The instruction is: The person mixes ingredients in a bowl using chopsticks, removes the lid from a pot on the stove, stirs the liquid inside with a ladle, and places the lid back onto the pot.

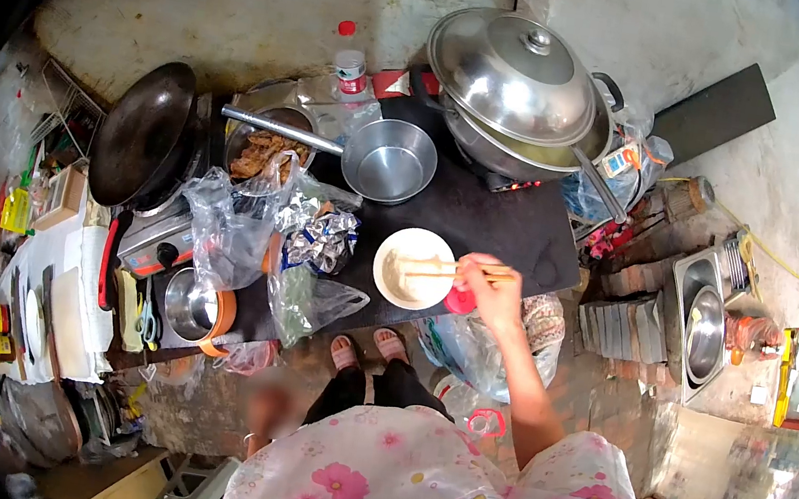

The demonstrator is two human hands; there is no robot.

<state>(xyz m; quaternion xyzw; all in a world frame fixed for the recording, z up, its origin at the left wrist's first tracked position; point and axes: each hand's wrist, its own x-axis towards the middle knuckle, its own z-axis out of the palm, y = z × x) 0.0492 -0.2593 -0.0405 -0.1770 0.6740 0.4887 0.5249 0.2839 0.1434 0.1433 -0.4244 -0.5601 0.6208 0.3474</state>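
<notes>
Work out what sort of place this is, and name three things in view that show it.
Probably a home kitchen: it has a large lidded pot, a dark wok and a metal sink.

Your dark tabletop (516,226) carries a white bowl (410,301) near its front edge, with a long-handled steel saucepan (389,162) behind it. Left of these you have a clear plastic bag (231,240), a crumpled silver packet (322,237) and, toward the left end, an orange-handled pot (188,305).
</notes>
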